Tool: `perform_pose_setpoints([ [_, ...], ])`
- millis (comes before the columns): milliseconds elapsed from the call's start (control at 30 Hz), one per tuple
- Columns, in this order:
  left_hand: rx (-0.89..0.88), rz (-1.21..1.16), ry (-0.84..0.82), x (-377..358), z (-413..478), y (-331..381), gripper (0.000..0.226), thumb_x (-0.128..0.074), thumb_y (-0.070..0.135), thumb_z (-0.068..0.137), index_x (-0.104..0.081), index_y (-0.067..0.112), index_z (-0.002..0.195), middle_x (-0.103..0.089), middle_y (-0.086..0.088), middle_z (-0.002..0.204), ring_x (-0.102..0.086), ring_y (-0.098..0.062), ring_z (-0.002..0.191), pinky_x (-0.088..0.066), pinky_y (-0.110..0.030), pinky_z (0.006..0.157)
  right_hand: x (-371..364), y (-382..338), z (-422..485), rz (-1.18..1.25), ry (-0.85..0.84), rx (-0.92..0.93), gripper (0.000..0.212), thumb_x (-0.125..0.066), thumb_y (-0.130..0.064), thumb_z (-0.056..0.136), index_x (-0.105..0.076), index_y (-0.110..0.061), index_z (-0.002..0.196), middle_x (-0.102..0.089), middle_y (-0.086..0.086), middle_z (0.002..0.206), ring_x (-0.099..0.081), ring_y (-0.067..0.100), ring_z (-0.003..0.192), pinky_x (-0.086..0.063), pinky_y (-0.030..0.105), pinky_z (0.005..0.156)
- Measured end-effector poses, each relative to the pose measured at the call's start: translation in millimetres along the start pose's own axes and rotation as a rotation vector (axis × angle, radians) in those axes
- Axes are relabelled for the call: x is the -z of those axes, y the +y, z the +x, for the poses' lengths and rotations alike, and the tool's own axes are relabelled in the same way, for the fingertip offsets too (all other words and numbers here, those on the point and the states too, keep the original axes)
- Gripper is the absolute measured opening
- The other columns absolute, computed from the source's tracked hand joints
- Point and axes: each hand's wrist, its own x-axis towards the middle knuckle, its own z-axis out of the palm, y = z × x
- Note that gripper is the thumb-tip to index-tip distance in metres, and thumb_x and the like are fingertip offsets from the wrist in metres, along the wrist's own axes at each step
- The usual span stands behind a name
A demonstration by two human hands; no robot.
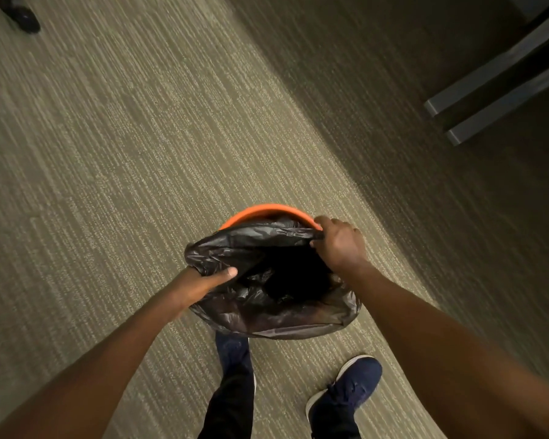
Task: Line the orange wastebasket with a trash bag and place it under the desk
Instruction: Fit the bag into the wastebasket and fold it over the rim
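Observation:
The orange wastebasket (267, 212) stands on the carpet below me; only the far arc of its rim shows. A black trash bag (267, 315) sits in it, its mouth open and folded over the near and left rim. My left hand (208, 282) grips the bag's edge at the left side, thumb on top. My right hand (339, 243) pinches the bag's edge at the far right rim. The far edge of the bag lies just inside the orange rim.
Grey striped carpet (124, 153) all around. Dark metal desk legs (488, 87) lie at the upper right over shadowed floor. My two feet in blue shoes (346, 397) stand just behind the basket. A dark shoe (24, 19) is at the top left corner.

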Motion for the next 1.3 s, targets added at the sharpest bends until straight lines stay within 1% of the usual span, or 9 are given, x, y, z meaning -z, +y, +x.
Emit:
perform_pose_setpoints([
  [100,-0.017,-0.113,0.102,10.2,13.3,3.4,0.048,-0.083,0.057,0.064,-0.077,0.026,0.100,-0.080,0.007,0.092,-0.075,-0.018,0.093,-0.057,-0.030,0.078,-3.1,0.7,21.6,0.289,0.050,-0.088,0.012,-0.058,-0.027,0.092,-0.068,-0.021,0.092,-0.069,0.006,0.082,-0.064,0.030,0.078,-0.041,0.031,0.064],
  [167,0.002,-0.234,0.160,18.7,23.4,6.4,0.051,-0.082,0.054,0.070,-0.076,0.015,0.104,-0.081,-0.005,0.094,-0.077,-0.028,0.091,-0.060,-0.042,0.085,-1.6,-0.3,38.1,0.567,0.045,-0.177,0.013,-0.062,-0.028,0.091,-0.068,-0.019,0.085,-0.067,0.003,0.074,-0.063,0.027,0.072,-0.041,0.030,0.056],
  [267,0.053,-0.345,0.281,31.2,42.9,12.9,0.057,-0.077,0.057,0.076,-0.071,0.007,0.105,-0.080,-0.012,0.088,-0.077,-0.032,0.078,-0.063,-0.040,0.068,3.0,-1.9,64.3,0.777,0.056,-0.308,0.030,-0.065,-0.038,0.091,-0.069,-0.011,0.081,-0.069,0.008,0.073,-0.065,0.029,0.070,-0.053,0.040,0.064],
  [367,0.079,-0.430,0.395,37.7,68.9,16.9,0.048,-0.078,0.049,0.080,-0.067,0.010,0.107,-0.078,-0.011,0.090,-0.077,-0.029,0.073,-0.062,-0.034,0.061,1.6,0.2,90.9,0.703,0.071,-0.399,0.045,-0.062,-0.050,0.089,-0.072,-0.006,0.085,-0.072,0.012,0.080,-0.069,0.034,0.082,-0.044,0.034,0.061],
  [500,0.170,-0.411,0.423,40.7,103.7,14.0,0.049,-0.077,0.046,0.082,-0.069,0.006,0.109,-0.075,-0.013,0.095,-0.073,-0.031,0.084,-0.061,-0.042,0.079,-14.0,-2.6,114.3,0.578,0.016,-0.463,0.047,-0.059,-0.054,0.088,-0.070,-0.008,0.081,-0.068,0.010,0.084,-0.067,0.034,0.089,-0.040,0.030,0.067],
  [800,0.350,-0.209,0.335,20.7,137.5,-28.1,0.035,-0.066,0.010,0.091,-0.063,-0.016,0.114,-0.069,-0.031,0.112,-0.070,-0.039,0.097,-0.059,-0.051,0.085,-62.8,28.9,110.1,0.525,-0.134,-0.683,0.042,-0.071,-0.049,0.078,-0.062,-0.010,0.070,-0.072,0.010,0.089,-0.070,0.030,0.082,-0.060,0.037,0.079],
  [933,0.409,-0.241,0.265,16.0,132.8,-45.5,0.034,-0.063,0.022,0.096,-0.068,-0.009,0.109,-0.072,-0.024,0.101,-0.070,-0.035,0.086,-0.059,-0.043,0.070,-68.4,50.6,95.1,0.708,-0.144,-0.755,0.050,-0.084,-0.050,0.073,-0.059,-0.007,0.070,-0.063,0.007,0.071,-0.063,0.024,0.064,-0.062,0.040,0.075],
  [1067,0.433,-0.271,0.256,12.6,111.3,-60.3,0.027,-0.061,0.031,0.096,-0.068,0.005,0.098,-0.066,-0.011,0.074,-0.056,-0.022,0.060,-0.039,-0.029,0.051,-71.0,66.7,68.8,0.861,-0.197,-0.790,0.047,-0.082,-0.048,0.078,-0.066,-0.004,0.078,-0.073,0.014,0.086,-0.070,0.028,0.074,-0.061,0.042,0.078],
  [1300,0.347,-0.575,0.309,-19.7,46.9,-65.4,0.074,-0.056,0.081,0.075,-0.067,0.012,0.100,-0.076,-0.014,0.089,-0.068,-0.029,0.076,-0.056,-0.035,0.058,-58.2,61.6,-2.5,1.133,-0.158,-0.651,0.064,-0.077,-0.069,0.071,-0.069,-0.010,0.097,-0.079,0.001,0.090,-0.075,0.019,0.079,-0.059,0.031,0.062],
])
